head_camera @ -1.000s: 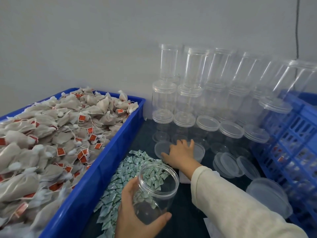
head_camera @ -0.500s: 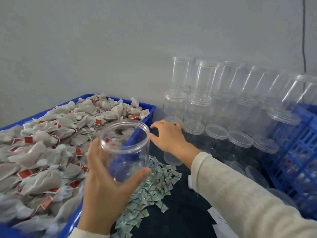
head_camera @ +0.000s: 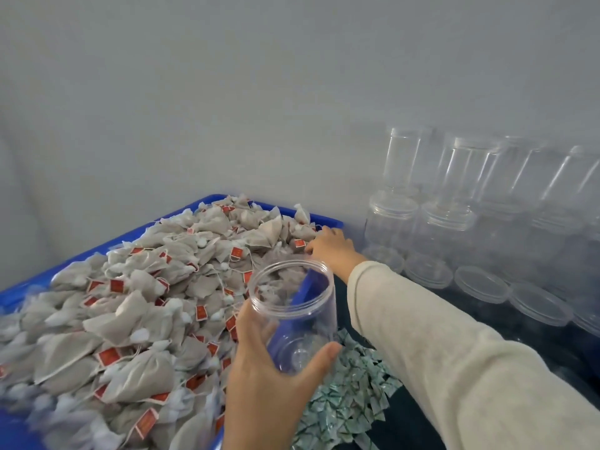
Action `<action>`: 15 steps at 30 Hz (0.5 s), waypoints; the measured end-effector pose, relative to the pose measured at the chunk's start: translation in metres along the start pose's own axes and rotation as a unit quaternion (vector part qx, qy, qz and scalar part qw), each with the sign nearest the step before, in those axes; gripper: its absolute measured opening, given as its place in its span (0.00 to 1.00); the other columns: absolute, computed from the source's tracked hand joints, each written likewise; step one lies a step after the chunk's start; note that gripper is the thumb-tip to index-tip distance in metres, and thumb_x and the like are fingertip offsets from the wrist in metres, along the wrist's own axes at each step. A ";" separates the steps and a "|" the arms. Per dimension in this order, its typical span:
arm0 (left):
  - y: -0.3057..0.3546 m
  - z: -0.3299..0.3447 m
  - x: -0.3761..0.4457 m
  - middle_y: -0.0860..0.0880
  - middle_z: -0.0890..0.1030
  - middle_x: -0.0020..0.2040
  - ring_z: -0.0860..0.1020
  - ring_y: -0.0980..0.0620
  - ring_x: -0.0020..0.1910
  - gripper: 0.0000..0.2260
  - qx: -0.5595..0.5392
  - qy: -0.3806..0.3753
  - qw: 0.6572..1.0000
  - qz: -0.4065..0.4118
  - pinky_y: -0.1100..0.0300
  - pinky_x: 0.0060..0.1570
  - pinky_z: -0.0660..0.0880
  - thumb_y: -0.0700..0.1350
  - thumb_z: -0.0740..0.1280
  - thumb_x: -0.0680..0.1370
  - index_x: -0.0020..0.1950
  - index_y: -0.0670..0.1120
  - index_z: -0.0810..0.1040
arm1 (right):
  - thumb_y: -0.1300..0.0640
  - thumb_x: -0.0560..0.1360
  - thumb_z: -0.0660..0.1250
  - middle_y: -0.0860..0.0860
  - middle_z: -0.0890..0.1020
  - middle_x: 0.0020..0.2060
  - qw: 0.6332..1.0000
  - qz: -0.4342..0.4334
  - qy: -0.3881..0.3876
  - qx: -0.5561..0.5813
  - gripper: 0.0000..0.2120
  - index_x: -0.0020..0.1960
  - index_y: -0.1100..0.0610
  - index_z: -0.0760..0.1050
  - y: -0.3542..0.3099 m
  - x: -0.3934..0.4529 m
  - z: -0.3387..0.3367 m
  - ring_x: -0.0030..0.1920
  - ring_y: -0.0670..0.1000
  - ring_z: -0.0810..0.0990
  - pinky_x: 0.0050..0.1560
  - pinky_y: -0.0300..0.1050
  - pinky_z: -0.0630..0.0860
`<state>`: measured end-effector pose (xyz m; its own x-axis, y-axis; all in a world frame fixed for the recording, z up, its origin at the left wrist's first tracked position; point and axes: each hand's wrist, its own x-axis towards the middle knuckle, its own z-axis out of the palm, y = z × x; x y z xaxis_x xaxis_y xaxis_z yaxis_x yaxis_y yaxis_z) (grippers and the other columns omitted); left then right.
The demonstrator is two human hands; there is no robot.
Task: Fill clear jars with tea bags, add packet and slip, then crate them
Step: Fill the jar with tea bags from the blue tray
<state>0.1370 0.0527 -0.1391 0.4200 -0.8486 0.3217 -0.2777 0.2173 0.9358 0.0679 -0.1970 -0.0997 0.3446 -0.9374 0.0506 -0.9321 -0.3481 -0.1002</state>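
Observation:
My left hand (head_camera: 269,381) grips an empty clear jar (head_camera: 297,306), lidless, held upright over the near right edge of the blue bin (head_camera: 324,220). The bin is heaped with grey tea bags (head_camera: 136,303) that carry red tags. My right hand (head_camera: 332,246) reaches across to the bin's far right corner, fingers spread on the tea bags there; I cannot see whether it grips any. A pile of small green-white packets (head_camera: 347,397) lies on the dark table just right of the bin, under the jar.
Stacked clear jars with lids (head_camera: 454,203) stand against the wall at the right. Loose clear lids (head_camera: 480,284) lie in a row in front of them on the dark table. A grey wall closes off the back.
The jar in my left hand rose from above the packets to over the bin's edge. My right hand left the lids and moved left to the tea bags at the bin's far corner.

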 end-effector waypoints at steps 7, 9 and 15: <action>0.003 0.000 -0.001 0.80 0.69 0.56 0.72 0.78 0.54 0.47 0.009 -0.003 0.999 0.031 0.75 0.48 0.68 0.73 0.72 0.53 0.66 0.69 0.54 | 0.49 0.77 0.65 0.58 0.69 0.68 0.994 0.068 -0.002 0.090 0.30 0.73 0.59 0.59 0.002 0.010 0.010 0.66 0.59 0.69 0.66 0.54 0.67; 0.003 0.000 -0.001 0.79 0.70 0.57 0.73 0.76 0.54 0.47 0.009 -0.004 0.999 0.041 0.79 0.46 0.70 0.73 0.72 0.53 0.67 0.69 0.54 | 0.55 0.78 0.64 0.56 0.75 0.61 0.993 0.049 0.041 0.103 0.20 0.68 0.60 0.66 0.003 0.010 0.011 0.58 0.56 0.75 0.61 0.50 0.74; 0.003 0.001 -0.001 0.76 0.71 0.58 0.74 0.75 0.54 0.45 -0.007 -0.018 0.999 0.047 0.79 0.47 0.70 0.74 0.73 0.54 0.66 0.70 0.56 | 0.56 0.80 0.63 0.54 0.82 0.52 0.982 -0.014 0.147 0.117 0.11 0.58 0.57 0.81 0.019 0.001 0.000 0.50 0.53 0.79 0.50 0.42 0.74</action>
<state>0.1347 0.0540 -0.1364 0.3610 -0.8408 0.4034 -0.3029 0.3034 0.9034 0.0505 -0.2050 -0.1018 0.2900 -0.8952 0.3384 -0.8596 -0.3991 -0.3190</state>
